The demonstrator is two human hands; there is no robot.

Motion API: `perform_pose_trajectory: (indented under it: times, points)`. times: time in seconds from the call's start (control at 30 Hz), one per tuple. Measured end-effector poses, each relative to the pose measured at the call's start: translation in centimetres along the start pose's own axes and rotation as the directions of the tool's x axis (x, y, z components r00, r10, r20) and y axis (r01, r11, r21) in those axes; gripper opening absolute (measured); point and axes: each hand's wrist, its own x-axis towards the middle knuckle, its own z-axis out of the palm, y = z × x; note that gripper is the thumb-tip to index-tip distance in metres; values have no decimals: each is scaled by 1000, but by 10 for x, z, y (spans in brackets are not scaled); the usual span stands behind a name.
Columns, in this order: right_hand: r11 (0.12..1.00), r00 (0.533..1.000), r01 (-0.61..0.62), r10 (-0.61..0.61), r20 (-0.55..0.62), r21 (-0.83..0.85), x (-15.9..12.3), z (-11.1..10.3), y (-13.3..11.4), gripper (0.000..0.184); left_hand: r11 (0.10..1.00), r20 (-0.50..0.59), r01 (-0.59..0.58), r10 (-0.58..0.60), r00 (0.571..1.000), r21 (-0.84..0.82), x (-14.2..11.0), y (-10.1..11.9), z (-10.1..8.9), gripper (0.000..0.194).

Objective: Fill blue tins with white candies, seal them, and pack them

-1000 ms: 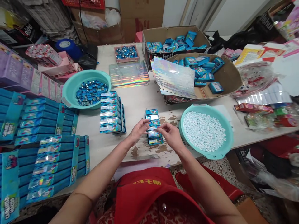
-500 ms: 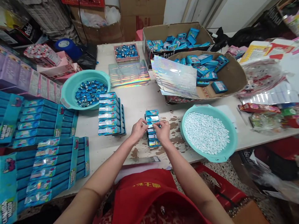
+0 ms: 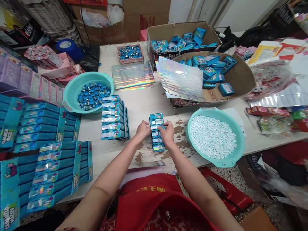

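Between my hands on the table lies a short column of small blue candy boxes (image 3: 158, 147), several of them, with shiny label strips on their tops. My left hand (image 3: 143, 129) is at the column's left edge, fingers curled and pinched together; whatever lies between the fingertips is hidden. On the right side, my right hand (image 3: 167, 132) has its thumb over the top of a middle box and its fingers bent against the side. A bigger stack of blue candy boxes (image 3: 112, 118), with similar shiny strips, stands to the left of my left hand.
A turquoise basin (image 3: 240, 141) of white candies sits at right. Another turquoise basin (image 3: 69, 96) holds blue and silver caps. Holographic sheets (image 3: 133, 77) lie behind. Cardboard boxes (image 3: 243, 73) with blue packs stand at the back; blue display packs (image 3: 50, 166) fill the left.
My left fingers have drawn back slightly left from the strip on the middle box. My right thumb now rests over that box, and my right hand has turned slightly.
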Motion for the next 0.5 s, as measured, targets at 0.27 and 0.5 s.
perform_pose_trajectory:
  times: [0.27,0.5]
  points:
    - [991,989,-129,126,81,39,-1,-6,-8,38,928,-63,-166,153,986,-334,-45,-6,28,54]
    - [987,998,-64,65,4,148,-13,-32,-15,19,998,202,-25,38,979,-66,-55,-34,9,62]
